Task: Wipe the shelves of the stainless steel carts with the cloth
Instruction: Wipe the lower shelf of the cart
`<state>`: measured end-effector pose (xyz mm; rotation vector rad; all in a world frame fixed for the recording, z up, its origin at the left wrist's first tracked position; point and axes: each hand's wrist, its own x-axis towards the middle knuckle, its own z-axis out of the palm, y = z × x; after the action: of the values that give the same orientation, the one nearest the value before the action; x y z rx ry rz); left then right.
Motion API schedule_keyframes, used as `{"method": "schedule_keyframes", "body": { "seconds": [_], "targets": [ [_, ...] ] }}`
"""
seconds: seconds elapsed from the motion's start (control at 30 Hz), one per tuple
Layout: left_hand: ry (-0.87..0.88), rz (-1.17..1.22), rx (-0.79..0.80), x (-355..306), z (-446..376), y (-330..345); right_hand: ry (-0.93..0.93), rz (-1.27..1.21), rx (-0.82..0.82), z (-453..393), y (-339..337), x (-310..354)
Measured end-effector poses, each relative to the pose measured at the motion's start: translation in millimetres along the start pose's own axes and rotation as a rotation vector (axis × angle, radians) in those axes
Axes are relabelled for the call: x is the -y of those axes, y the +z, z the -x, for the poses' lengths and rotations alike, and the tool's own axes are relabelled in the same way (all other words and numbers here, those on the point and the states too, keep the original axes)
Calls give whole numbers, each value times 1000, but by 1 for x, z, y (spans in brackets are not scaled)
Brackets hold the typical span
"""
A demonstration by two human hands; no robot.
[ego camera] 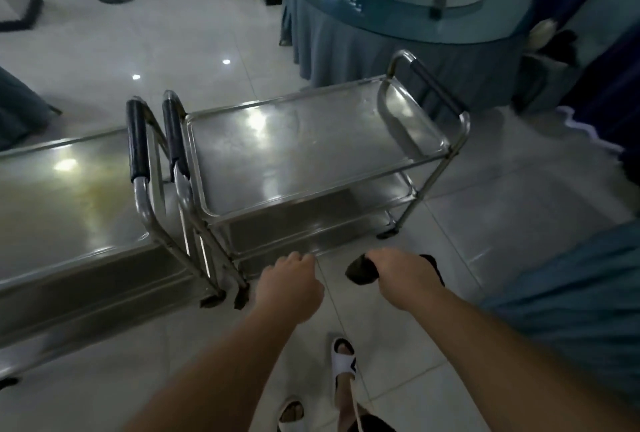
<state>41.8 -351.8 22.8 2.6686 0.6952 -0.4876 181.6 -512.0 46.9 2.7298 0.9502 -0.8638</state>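
Cloth [360, 271], dark and bunched, sits gripped in the right hand [398, 270], low beside the nearer cart [311, 154]; that cart's shelves lie ahead and to the left, long axis running left to right. Left hand [294, 275] is curled and holds nothing, near the lower shelf [294, 223] edge; the right is likely the one to reach forward.

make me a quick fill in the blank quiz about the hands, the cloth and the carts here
1. The dark cloth is held in the ____ hand.
2. The left hand holds ____.
3. The number of steel carts side by side is ____: the right cart and the left cart.
4. The cart handles have ____ grips.

Missing words: right; nothing; two; black
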Motion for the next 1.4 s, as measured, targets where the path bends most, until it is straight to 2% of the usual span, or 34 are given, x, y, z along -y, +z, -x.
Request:
{"method": "schedule_keyframes", "body": {
  "seconds": [0.2,0.37,0.53,0.7,0.93,1.17,1.4],
  "targets": [
    [138,-111,47,-49,15,-11,104,-125,-111,58,1,-41],
    [223,-215,71,-121,9,-19,197,-213,-99,86,-7,-105],
    [335,-291,74,-230,-16,-14,217,-312,-114,113,-11,-209],
    [411,-318,70,-363,-34,4,249,-415,-231,146,-14,-329],
    [470,-297,70,-496,-54,25,333,-422,-213,170,-20,-461],
    [497,-289,85,-557,-109,25,359,-449,-175,134,-26,-531],
    [518,-258,90,-601,-227,15,384,-377,-181,29,-74,-587]
  ]
}}
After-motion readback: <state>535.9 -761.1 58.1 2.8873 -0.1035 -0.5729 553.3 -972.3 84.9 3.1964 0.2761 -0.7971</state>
